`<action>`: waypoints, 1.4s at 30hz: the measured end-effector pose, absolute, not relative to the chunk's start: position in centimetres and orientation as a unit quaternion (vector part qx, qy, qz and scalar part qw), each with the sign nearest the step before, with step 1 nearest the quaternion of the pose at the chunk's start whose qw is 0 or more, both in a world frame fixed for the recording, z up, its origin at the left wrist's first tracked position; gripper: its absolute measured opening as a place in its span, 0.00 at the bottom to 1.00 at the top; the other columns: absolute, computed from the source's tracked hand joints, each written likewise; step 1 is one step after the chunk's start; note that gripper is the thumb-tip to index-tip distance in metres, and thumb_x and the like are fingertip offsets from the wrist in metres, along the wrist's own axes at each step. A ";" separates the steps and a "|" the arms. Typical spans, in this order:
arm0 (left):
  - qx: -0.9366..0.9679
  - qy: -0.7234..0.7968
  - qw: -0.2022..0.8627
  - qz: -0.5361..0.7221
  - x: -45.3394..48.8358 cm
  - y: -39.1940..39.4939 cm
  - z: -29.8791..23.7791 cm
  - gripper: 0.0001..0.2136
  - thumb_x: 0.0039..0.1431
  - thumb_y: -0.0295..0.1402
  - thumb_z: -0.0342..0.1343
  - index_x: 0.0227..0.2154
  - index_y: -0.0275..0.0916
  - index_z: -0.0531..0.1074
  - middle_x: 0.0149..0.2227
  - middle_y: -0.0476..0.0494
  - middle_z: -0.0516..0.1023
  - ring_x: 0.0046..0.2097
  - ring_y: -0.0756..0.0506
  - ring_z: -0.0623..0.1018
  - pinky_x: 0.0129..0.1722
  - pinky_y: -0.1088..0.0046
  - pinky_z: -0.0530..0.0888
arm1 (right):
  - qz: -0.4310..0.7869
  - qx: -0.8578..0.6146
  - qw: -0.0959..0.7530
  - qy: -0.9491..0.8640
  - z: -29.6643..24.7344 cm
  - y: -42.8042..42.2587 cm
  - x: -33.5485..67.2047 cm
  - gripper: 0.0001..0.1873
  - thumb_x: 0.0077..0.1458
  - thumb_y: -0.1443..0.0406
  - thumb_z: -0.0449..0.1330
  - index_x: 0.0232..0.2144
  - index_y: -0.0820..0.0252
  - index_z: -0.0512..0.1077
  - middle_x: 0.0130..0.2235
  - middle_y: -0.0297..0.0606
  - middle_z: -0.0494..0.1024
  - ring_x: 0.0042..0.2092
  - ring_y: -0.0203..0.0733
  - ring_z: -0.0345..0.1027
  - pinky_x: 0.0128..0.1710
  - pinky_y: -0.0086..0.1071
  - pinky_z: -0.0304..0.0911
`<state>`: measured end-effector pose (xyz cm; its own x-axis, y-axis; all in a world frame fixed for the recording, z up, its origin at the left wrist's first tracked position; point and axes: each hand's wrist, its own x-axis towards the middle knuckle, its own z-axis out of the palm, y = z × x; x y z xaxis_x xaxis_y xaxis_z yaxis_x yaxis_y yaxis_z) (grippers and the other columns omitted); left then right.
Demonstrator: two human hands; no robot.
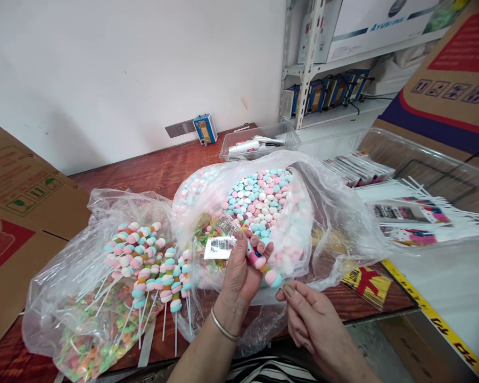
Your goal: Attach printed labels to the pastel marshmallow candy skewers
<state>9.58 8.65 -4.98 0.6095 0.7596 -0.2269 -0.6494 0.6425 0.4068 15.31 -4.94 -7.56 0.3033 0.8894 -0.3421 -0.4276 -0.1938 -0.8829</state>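
Note:
My left hand (pixel 241 271), a metal bangle at its wrist, is closed around a marshmallow skewer (pixel 259 261) of pink, white and blue pieces. A clear printed wrapper (pixel 220 248) with a white label juts out from the same hand at the upper left. My right hand (pixel 313 316) has its thumb and fingertips pinched just beyond the skewer's blue end; what they hold is too small to make out. Behind both hands lies a large open plastic bag of pastel marshmallows (pixel 259 199). Finished-looking marshmallow skewers (pixel 138 247) on white sticks lie to the left.
Under those skewers is a clear bag of ring gummies (pixel 83 346). At right are a yellow packet of twist ties (pixel 367 284) and a clear bin (pixel 435 154) with printed wrappers and white sticks. A small clear tray (pixel 227 146) sits behind. Cardboard boxes (pixel 19 213) flank the table.

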 end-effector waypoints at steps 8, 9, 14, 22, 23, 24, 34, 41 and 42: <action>0.172 0.224 0.896 0.342 10.8 5.1 -5.2 0.12 0.54 0.40 0.64 0.32 0.37 0.72 0.27 0.51 0.70 0.32 0.51 0.74 0.43 0.69 0.73 | 0.170 -0.723 0.513 -0.431 -7.5 -3.5 16.2 0.14 0.62 0.56 0.53 0.32 0.58 0.73 0.28 0.34 0.77 0.28 0.38 0.71 0.28 0.28 0.63; 0.177 0.234 0.896 0.334 10.7 5.1 -5.3 0.13 0.53 0.40 0.65 0.34 0.37 0.72 0.30 0.49 0.72 0.34 0.49 0.75 0.44 0.69 0.73 | 0.159 -0.724 0.505 -0.442 -7.4 -3.4 16.4 0.14 0.63 0.57 0.52 0.32 0.57 0.72 0.29 0.34 0.78 0.29 0.39 0.72 0.30 0.28 0.64; 0.167 0.267 0.866 0.389 9.8 7.7 -4.9 0.18 0.51 0.38 0.67 0.44 0.38 0.73 0.36 0.46 0.76 0.39 0.48 0.77 0.47 0.66 0.74 | 0.182 -0.718 0.475 -0.475 -6.9 -3.8 16.9 0.14 0.65 0.58 0.50 0.35 0.58 0.72 0.24 0.31 0.75 0.25 0.37 0.69 0.27 0.27 0.63; 0.163 0.258 0.850 0.431 9.4 8.7 -3.7 0.12 0.52 0.32 0.66 0.39 0.38 0.73 0.23 0.57 0.62 0.23 0.57 0.65 0.29 0.79 0.71 | 0.164 -0.716 0.414 -0.538 -7.3 -5.7 16.1 0.16 0.68 0.61 0.45 0.35 0.57 0.70 0.26 0.33 0.77 0.26 0.38 0.74 0.27 0.27 0.64; 0.169 0.255 0.853 0.422 9.7 8.0 -3.9 0.12 0.53 0.32 0.66 0.39 0.37 0.73 0.22 0.58 0.61 0.22 0.57 0.63 0.27 0.80 0.70 | 0.150 -0.719 0.409 -0.541 -7.4 -5.5 15.9 0.17 0.68 0.61 0.44 0.35 0.57 0.70 0.24 0.33 0.77 0.24 0.39 0.74 0.25 0.27 0.63; 0.178 0.252 0.858 0.412 10.0 7.2 -4.0 0.12 0.53 0.33 0.66 0.39 0.37 0.73 0.21 0.58 0.60 0.21 0.57 0.61 0.26 0.80 0.69 | 0.133 -0.724 0.406 -0.542 -7.5 -5.3 15.8 0.17 0.68 0.61 0.43 0.35 0.57 0.70 0.23 0.33 0.76 0.23 0.39 0.73 0.24 0.27 0.61; 0.300 0.308 0.843 0.324 9.9 3.7 -4.2 0.14 0.51 0.38 0.66 0.38 0.35 0.77 0.37 0.41 0.79 0.40 0.48 0.76 0.46 0.73 0.69 | 0.031 -0.751 0.434 -0.496 -7.9 -3.5 17.0 0.18 0.69 0.59 0.42 0.39 0.58 0.70 0.30 0.37 0.81 0.28 0.42 0.77 0.25 0.29 0.64; 0.405 0.316 0.797 0.319 10.1 3.1 -5.5 0.15 0.58 0.43 0.59 0.34 0.35 0.80 0.35 0.41 0.81 0.40 0.45 0.77 0.47 0.70 0.69 | 0.025 -0.754 0.437 -0.489 -7.7 -3.6 16.7 0.19 0.70 0.60 0.42 0.34 0.58 0.68 0.26 0.35 0.78 0.25 0.41 0.75 0.23 0.28 0.63; 0.402 0.308 0.801 0.320 10.2 3.0 -5.6 0.15 0.58 0.43 0.59 0.34 0.35 0.81 0.35 0.41 0.81 0.41 0.45 0.76 0.47 0.69 0.69 | 0.025 -0.754 0.444 -0.483 -7.6 -3.5 16.6 0.19 0.70 0.59 0.41 0.34 0.57 0.68 0.26 0.35 0.78 0.26 0.41 0.75 0.24 0.28 0.64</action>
